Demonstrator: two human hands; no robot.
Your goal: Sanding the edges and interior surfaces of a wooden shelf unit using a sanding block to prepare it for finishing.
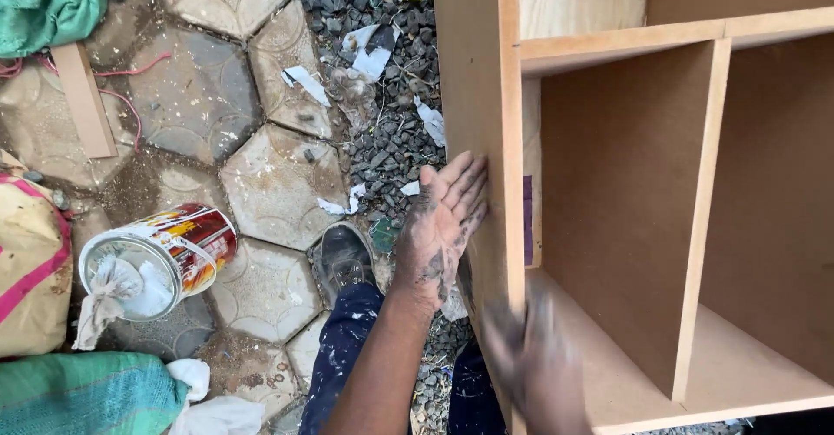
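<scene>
A brown wooden cabinet (625, 200) with open compartments fills the right half of the head view. My left hand (443, 226) lies flat against its outer side panel (469, 70), fingers stretched upward and smeared with dark stain, holding nothing. My right hand (539, 365) is blurred with motion at the cabinet's front edge near the bottom. Whether it holds anything cannot be made out. My dark shoe (345, 257) and paint-spattered blue trouser leg (343, 357) show below the left hand.
An open tin can (161, 257) with a white rag in it stands on hexagonal paving stones (278, 183) at the left. Grey gravel (382, 139) with paper scraps runs beside the cabinet. Green sacks (87, 396), a pink-trimmed bag (30, 270) and a wood strip (84, 100) lie at the left edge.
</scene>
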